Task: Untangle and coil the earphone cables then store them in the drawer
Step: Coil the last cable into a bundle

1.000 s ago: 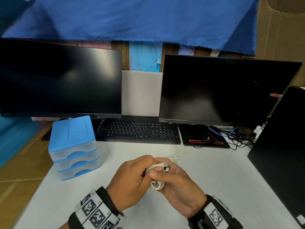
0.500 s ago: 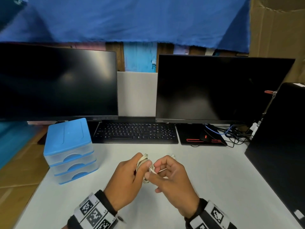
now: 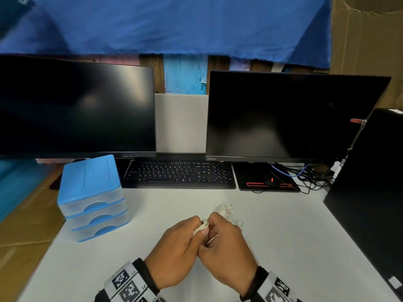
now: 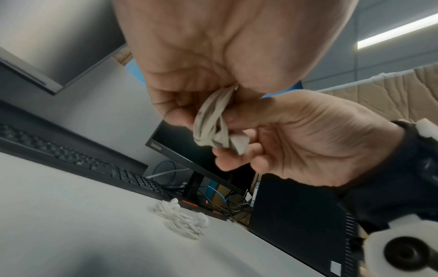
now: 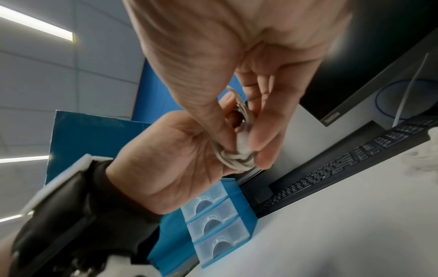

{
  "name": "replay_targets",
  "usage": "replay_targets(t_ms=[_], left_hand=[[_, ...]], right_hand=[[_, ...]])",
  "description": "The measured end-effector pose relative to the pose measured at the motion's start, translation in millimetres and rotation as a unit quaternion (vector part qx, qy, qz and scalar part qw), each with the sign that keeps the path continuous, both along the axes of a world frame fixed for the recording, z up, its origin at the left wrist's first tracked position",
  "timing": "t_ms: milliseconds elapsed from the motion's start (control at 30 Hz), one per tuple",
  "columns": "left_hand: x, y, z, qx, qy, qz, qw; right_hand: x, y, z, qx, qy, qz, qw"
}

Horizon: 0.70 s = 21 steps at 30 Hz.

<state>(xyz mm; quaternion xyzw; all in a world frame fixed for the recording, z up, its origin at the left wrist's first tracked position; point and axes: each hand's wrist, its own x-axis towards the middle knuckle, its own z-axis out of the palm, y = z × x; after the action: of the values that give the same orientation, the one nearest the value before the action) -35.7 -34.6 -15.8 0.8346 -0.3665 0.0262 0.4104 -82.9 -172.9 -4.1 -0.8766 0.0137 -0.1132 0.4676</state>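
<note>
A coiled white earphone cable is held between both hands above the white desk. My left hand grips the bundle in its curled fingers. My right hand pinches the same bundle from the other side. More white earphones lie tangled on the desk just beyond my right hand, seen too in the left wrist view as a loose heap. A small blue drawer unit with three clear drawers, all pushed in, stands at the left.
A black keyboard lies behind the hands under two dark monitors. A mouse on its pad and loose cables are at back right. A black computer case stands along the right edge.
Both hands have kept working the coiled cable, drawing closer together around it. The camera tilted a little, so the heap of earphones behind the right hand shows more.
</note>
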Motion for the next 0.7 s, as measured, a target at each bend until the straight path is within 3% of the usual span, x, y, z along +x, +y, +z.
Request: replay_targets(t_ms=[233, 400, 700], left_hand=[[-1, -5, -1, -0.018, 0.034, -0.016, 0.999], [1, -4, 0, -0.091, 0.137, -0.026, 0.986], [12, 5, -5, -0.019, 0.055, 0.025, 0.998]], right_hand=[[2, -1, -8, -0.015, -0.019, 0.021, 0.999], [4, -1, -10, 0.006, -0.044, 0.000, 0.999], [4, -7, -4, -0.057, -0.056, 0.009, 0.997]])
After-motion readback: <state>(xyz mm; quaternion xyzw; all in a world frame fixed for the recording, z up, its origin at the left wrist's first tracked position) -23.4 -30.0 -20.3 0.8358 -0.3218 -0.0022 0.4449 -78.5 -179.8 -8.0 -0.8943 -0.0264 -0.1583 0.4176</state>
